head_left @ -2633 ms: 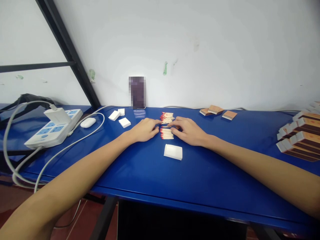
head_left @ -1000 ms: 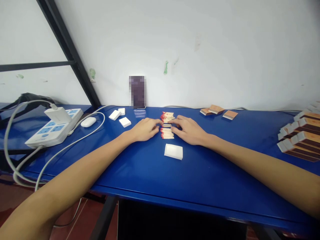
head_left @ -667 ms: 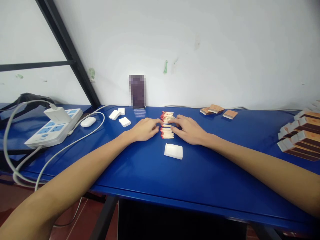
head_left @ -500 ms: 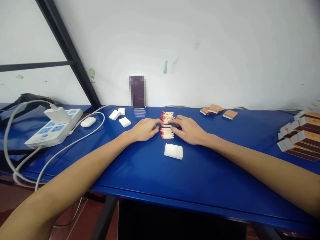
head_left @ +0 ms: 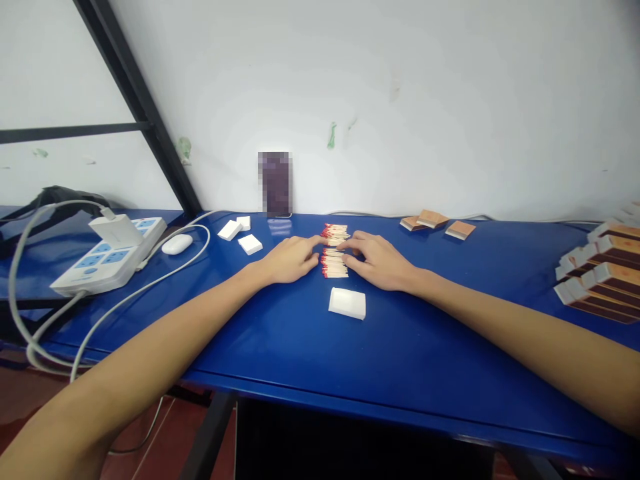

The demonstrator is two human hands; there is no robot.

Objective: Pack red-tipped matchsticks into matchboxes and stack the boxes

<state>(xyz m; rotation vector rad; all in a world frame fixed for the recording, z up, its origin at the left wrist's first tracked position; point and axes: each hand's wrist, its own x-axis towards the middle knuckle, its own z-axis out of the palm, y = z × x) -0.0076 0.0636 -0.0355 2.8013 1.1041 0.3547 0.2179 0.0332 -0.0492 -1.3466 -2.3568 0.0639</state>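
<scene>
A: Where are the slim, pale wooden matchsticks with red heads [head_left: 335, 270]?
B: Mid-frame, in a loose column on the glossy blue desk [head_left: 400, 360], just above the white, rectangular, card-like box [head_left: 347, 304].
A: And the hands?
B: The left hand [head_left: 291, 260] is at the red heads, the right hand [head_left: 379, 261] at the plain ends; each has thumb and forefinger parted, pinching nothing I can see.
A: How would they handle?
B: Feather-light, stiff, probably easily snapped. I'd grip a batch by the shafts, gently.
</scene>
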